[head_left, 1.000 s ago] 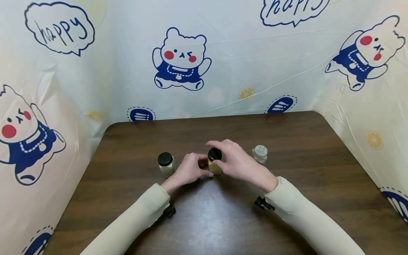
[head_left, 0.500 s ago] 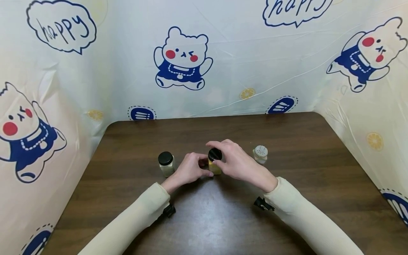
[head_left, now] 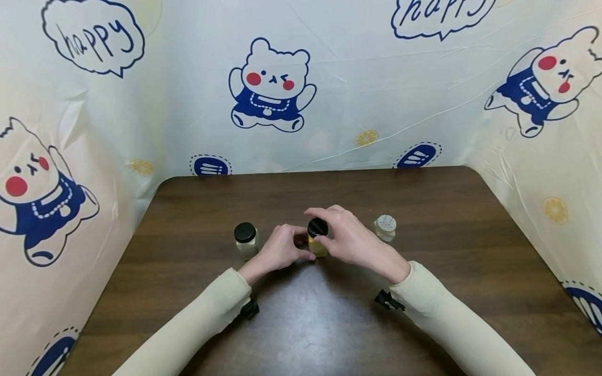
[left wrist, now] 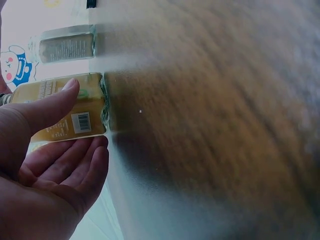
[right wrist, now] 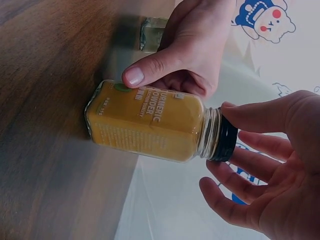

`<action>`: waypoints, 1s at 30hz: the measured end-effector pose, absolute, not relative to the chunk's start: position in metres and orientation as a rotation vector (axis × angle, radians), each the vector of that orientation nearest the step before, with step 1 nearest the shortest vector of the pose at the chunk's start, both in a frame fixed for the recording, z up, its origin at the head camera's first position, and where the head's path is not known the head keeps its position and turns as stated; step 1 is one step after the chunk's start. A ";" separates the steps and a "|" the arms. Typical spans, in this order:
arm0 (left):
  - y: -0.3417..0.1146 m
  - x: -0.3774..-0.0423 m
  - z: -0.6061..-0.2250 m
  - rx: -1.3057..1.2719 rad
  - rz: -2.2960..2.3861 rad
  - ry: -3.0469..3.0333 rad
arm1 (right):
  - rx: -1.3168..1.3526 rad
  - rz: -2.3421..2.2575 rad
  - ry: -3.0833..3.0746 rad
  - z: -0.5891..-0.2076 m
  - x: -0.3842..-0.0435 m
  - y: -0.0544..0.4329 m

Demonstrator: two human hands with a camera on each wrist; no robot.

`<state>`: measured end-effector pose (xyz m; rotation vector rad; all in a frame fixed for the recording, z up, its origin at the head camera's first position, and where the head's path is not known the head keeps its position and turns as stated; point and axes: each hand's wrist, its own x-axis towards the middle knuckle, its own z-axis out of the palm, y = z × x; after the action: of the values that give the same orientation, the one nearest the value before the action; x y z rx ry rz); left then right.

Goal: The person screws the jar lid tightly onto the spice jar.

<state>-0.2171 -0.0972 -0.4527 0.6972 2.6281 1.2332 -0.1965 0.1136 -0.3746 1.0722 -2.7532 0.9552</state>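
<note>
You have free passage over the surface (head_left: 301,334) at lower centre, between your sleeves (head_left: 197,318), and along its far edge at mid-height. The turmeric jar (head_left: 317,247) fills the way between your left grip (head_left: 280,247) and right grip (head_left: 349,237). A black-lidded jar (head_left: 246,243) bars centre left, a white-topped jar (head_left: 385,228) centre right.

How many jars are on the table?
3: a yellow jar in the middle, a black-lidded pale jar to its left, and a holed-top jar to its right.
</note>
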 end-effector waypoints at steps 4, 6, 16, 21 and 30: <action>-0.097 -0.217 -0.452 0.700 1.230 2.622 | 1.062 0.952 -2.766 -0.375 -0.197 0.113; -0.098 -0.216 -0.452 0.704 1.232 2.617 | 1.056 0.948 -2.774 -0.376 -0.198 0.113; -0.099 -0.216 -0.452 0.714 1.233 2.606 | 1.041 0.953 -2.792 -0.378 -0.199 0.113; -0.099 -0.216 -0.452 0.715 1.226 2.611 | 1.038 0.956 -2.783 -0.380 -0.200 0.113; -0.099 -0.217 -0.453 0.718 1.211 2.622 | 1.062 0.991 -2.733 -0.385 -0.200 0.118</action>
<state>-0.2171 -0.0986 -0.4535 0.7183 2.6218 1.2112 -0.2004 0.1182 -0.3849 1.0624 -2.7326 0.9905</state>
